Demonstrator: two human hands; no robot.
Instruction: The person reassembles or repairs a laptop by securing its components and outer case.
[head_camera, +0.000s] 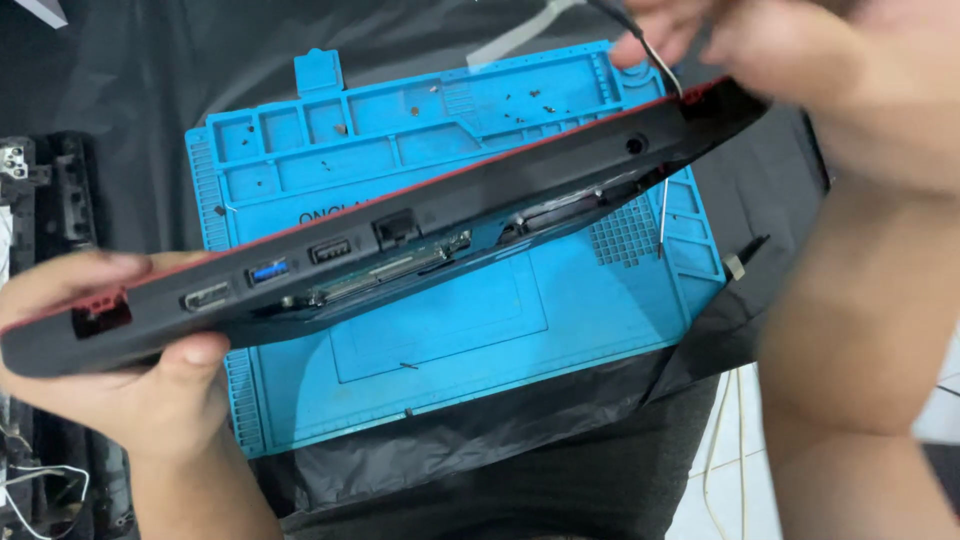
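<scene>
You're holding the laptop base (400, 240) edge-on across frame centre, over the blue repair mat (440, 330). L hand (130, 370) clamping lower-left corner; R hand (700, 40) fingers pinching upper-right edge by thin wires (663, 75). Risk: wires snagging/tearing if the base is twisting.

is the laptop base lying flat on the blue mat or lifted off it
Lifted and tilted: the laptop base is held edge-on above the blue mat, left hand at one end, right hand at the other.

the raised laptop shell (400, 250) bars the blue mat (450, 330); mat's lower part lies open.
</scene>
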